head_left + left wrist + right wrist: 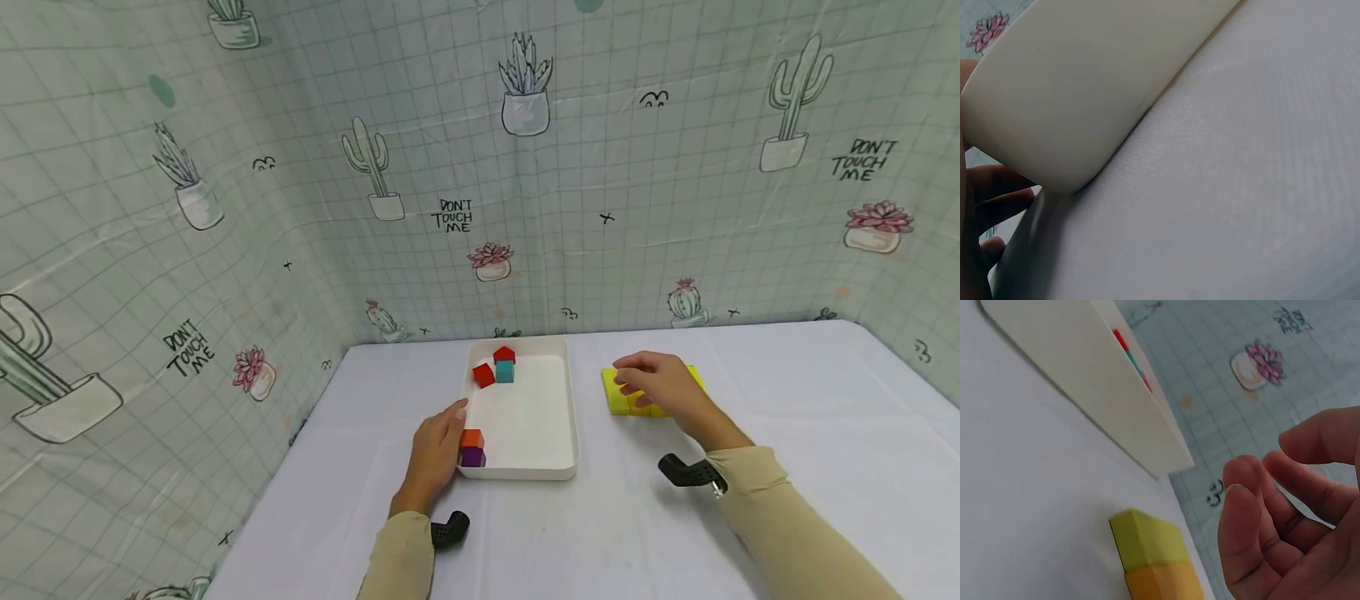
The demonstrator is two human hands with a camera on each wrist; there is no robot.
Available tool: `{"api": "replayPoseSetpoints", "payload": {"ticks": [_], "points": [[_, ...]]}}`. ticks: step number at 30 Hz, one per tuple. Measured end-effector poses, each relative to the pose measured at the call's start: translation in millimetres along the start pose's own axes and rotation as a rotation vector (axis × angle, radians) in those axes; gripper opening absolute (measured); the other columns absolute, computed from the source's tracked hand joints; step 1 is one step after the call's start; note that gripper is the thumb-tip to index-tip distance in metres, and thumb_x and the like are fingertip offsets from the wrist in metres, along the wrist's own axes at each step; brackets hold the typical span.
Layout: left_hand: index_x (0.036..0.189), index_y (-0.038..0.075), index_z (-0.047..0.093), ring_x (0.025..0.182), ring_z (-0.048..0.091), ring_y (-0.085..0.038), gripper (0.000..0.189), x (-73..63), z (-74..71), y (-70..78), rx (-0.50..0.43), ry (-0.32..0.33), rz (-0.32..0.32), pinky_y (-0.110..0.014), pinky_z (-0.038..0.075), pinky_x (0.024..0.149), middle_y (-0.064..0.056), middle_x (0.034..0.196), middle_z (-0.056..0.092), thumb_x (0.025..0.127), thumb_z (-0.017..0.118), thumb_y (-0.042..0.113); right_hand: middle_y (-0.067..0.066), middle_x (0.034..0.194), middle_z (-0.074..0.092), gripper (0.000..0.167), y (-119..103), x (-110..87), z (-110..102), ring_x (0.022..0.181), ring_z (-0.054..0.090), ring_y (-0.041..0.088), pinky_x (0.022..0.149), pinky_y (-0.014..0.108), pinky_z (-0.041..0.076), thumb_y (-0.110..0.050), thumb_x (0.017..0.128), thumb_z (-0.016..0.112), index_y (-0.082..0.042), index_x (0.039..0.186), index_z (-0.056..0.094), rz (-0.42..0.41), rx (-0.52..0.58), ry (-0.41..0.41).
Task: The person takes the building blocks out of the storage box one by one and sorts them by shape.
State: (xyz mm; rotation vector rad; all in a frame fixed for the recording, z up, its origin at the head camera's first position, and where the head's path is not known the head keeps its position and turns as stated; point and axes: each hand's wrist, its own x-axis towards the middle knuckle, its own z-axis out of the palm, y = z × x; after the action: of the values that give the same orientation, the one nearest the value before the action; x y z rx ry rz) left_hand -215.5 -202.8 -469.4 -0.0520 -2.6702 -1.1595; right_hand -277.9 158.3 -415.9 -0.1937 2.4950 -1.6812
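We see a white rectangular tray (534, 417) on the table (600, 537), its long axis pointing away from the person. Red blocks (483, 376) and a teal cube (505, 372) sit far left inside, orange (471, 438) and purple blocks (472, 457) near left. The left hand (433, 450) touches its side, fingers loose; the empty right hand (664, 388), relaxed, hovers over yellow blocks (618, 403).

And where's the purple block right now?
In the head view, the purple block sits in the near left corner of the white tray, by the orange block.

Head view facing forward and down, closer wrist views, all showing tray (528, 425)
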Motion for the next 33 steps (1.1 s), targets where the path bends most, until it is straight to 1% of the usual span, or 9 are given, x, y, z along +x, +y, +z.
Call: {"api": "replayPoseSetpoints", "payload": {"ticks": [3, 8, 14, 18, 21, 26, 28, 33], "points": [[0.145, 0.016, 0.056, 0.128, 0.051, -0.034, 0.056, 0.4, -0.2, -1.1, 0.015, 0.003, -0.008, -0.056, 0.038, 0.109, -0.010, 0.140, 0.059, 0.107, 0.035, 0.051, 0.022, 0.117, 0.066, 0.040, -10, 8.0, 19, 0.098, 0.065, 0.026, 0.076, 0.034, 0.057, -0.025, 0.101, 0.059, 0.003, 0.130, 0.060, -0.025, 0.039, -0.076], [0.145, 0.016, 0.056, 0.129, 0.050, -0.034, 0.055, -0.7, -1.5, -1.8, 0.011, -0.004, -0.027, -0.057, 0.037, 0.110, -0.010, 0.141, 0.059, 0.107, 0.034, 0.050, 0.020, 0.115, 0.067, 0.040, -21, 21.2, 39, 0.097, 0.067, 0.027, 0.077, 0.034, 0.058, -0.023, 0.100, 0.059, 0.004, 0.130, 0.060, -0.035, 0.058, -0.156], [0.146, 0.019, 0.055, 0.130, 0.049, -0.032, 0.056, -1.0, -1.5, -0.6, -0.006, -0.023, -0.055, -0.056, 0.035, 0.111, -0.008, 0.142, 0.057, 0.106, 0.034, 0.053, 0.022, 0.117, 0.067, 0.038, -30, 27.9, 54, 0.099, 0.067, 0.030, 0.079, 0.035, 0.058, -0.021, 0.100, 0.060, 0.003, 0.130, 0.060, -0.003, 0.096, -0.219], [0.146, 0.018, 0.055, 0.130, 0.050, -0.033, 0.058, 0.0, -0.9, -0.6, 0.000, -0.019, -0.039, -0.056, 0.036, 0.111, -0.008, 0.142, 0.058, 0.106, 0.033, 0.054, 0.022, 0.118, 0.067, 0.037, -36, 31.8, 63, 0.099, 0.067, 0.028, 0.080, 0.036, 0.058, -0.021, 0.099, 0.060, 0.002, 0.129, 0.061, -0.006, 0.106, -0.261], [0.146, 0.017, 0.055, 0.129, 0.050, -0.033, 0.059, 0.8, -0.9, -0.5, 0.008, -0.020, -0.027, -0.057, 0.036, 0.110, -0.009, 0.141, 0.058, 0.106, 0.032, 0.054, 0.022, 0.117, 0.067, 0.036, -39, 34.5, 69, 0.101, 0.067, 0.030, 0.080, 0.036, 0.058, -0.020, 0.099, 0.059, 0.001, 0.127, 0.062, -0.012, 0.103, -0.281], [0.146, 0.018, 0.056, 0.130, 0.050, -0.033, 0.059, 1.4, -1.6, 0.1, 0.004, -0.023, -0.035, -0.057, 0.035, 0.111, -0.009, 0.141, 0.058, 0.106, 0.032, 0.055, 0.020, 0.119, 0.067, 0.035, -43, 39.4, 80, 0.104, 0.066, 0.030, 0.083, 0.036, 0.058, -0.020, 0.099, 0.060, -0.001, 0.128, 0.062, -0.014, 0.074, -0.313], [0.145, 0.017, 0.056, 0.130, 0.049, -0.034, 0.059, 1.5, -2.0, 0.2, -0.002, -0.025, -0.032, -0.056, 0.034, 0.112, -0.009, 0.142, 0.058, 0.107, 0.031, 0.054, 0.020, 0.119, 0.067, 0.037, -44, 41.6, 85, 0.102, 0.066, 0.029, 0.083, 0.037, 0.058, -0.020, 0.099, 0.062, -0.001, 0.130, 0.062, -0.016, 0.069, -0.332], [0.145, 0.017, 0.057, 0.130, 0.050, -0.033, 0.058, 2.3, -2.6, -0.7, -0.021, -0.025, -0.029, -0.056, 0.034, 0.112, -0.009, 0.141, 0.058, 0.107, 0.031, 0.053, 0.019, 0.116, 0.067, 0.042, -49, 44.9, 99, 0.102, 0.066, 0.032, 0.082, 0.038, 0.058, -0.020, 0.094, 0.068, 0.000, 0.130, 0.062, -0.035, 0.063, -0.395]]}}
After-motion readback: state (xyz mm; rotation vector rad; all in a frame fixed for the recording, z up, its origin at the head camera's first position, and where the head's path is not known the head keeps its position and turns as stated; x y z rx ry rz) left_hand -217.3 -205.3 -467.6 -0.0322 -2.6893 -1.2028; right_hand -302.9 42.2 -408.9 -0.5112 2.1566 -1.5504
